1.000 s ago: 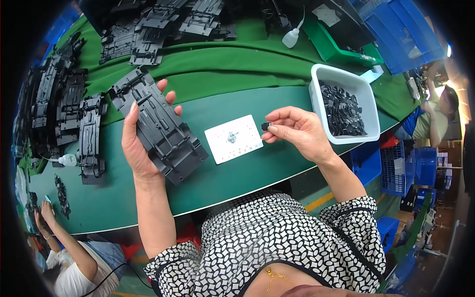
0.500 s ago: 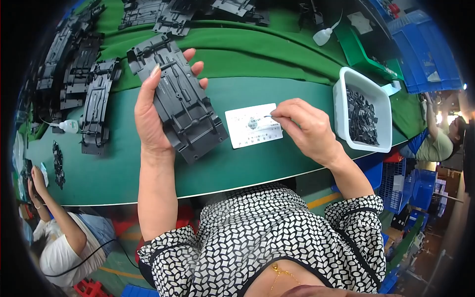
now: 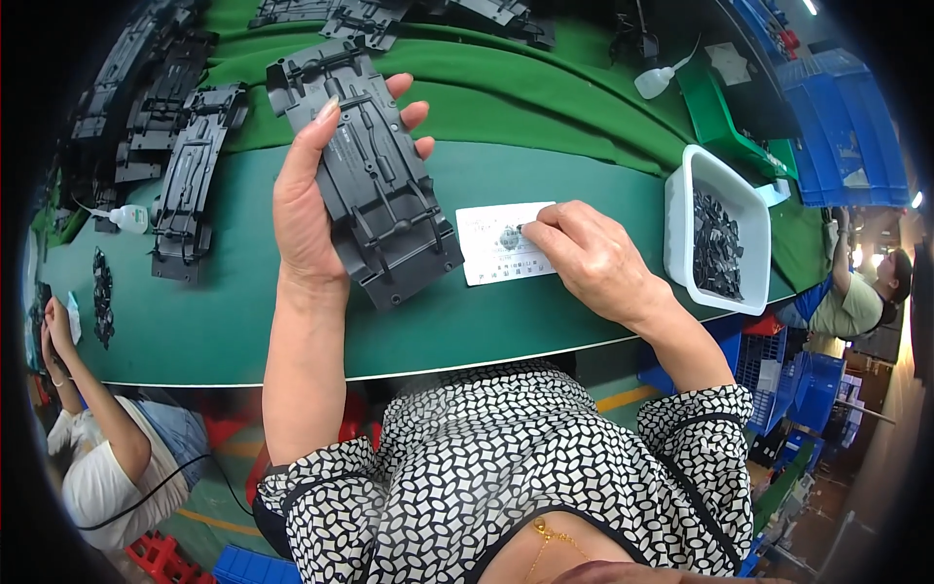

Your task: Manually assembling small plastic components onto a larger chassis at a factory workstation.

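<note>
Left hand [image 3: 306,209] wraps a long black plastic panel [image 3: 375,175] above the green table [image 3: 224,321], thumb along one edge, fingers curled over the other. Right hand [image 3: 589,258] pinches a tiny dark part on a white card [image 3: 486,255]. Stiff and light by its look, the panel seems best held by its long edges.

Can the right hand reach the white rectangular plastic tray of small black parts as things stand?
Probably yes. The right hand rests on the white card, and the white rectangular plastic tray sits just to its right, with only bare green table between them.
</note>
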`<state>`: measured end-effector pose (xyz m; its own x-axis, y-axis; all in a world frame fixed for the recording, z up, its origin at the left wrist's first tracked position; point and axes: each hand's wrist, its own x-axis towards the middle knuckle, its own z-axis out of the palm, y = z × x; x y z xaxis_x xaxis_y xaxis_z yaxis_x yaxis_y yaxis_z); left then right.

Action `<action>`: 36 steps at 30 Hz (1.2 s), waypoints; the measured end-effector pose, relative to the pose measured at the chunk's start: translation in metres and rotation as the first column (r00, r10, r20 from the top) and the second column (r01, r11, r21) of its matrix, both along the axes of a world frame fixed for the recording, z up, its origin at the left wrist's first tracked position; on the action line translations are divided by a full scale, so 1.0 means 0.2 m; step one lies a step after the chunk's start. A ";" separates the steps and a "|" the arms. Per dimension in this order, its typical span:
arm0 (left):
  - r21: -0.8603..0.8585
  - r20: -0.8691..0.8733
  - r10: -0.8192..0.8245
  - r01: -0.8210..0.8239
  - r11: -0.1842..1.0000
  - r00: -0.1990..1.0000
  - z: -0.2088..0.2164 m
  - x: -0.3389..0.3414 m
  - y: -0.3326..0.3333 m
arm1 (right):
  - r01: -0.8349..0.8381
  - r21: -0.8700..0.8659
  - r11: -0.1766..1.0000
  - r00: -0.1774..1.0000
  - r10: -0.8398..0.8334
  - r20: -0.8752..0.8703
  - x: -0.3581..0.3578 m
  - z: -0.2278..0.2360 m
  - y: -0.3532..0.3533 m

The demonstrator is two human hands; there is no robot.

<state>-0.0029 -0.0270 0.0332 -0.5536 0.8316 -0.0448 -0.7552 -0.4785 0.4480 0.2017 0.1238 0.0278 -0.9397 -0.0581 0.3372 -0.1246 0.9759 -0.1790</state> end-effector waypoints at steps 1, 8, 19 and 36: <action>0.001 0.002 0.003 -0.003 1.000 1.000 0.00 0.00 0.00 | 0.003 -0.012 1.000 1.000 -0.003 0.020 0.00 0.00 0.00; -0.037 -0.024 0.041 -0.042 0.998 0.999 0.02 0.01 0.00 | -0.038 -0.039 0.999 0.996 0.041 0.079 0.01 0.02 -0.01; -0.054 -0.025 0.064 -0.065 0.996 0.998 0.02 0.02 0.01 | 0.240 -0.449 0.861 0.957 -0.133 0.257 -0.04 0.12 0.03; -0.042 -0.021 0.013 -0.014 0.999 1.000 0.01 0.01 0.00 | 0.411 -0.524 0.746 0.891 -0.208 0.403 -0.09 0.11 0.05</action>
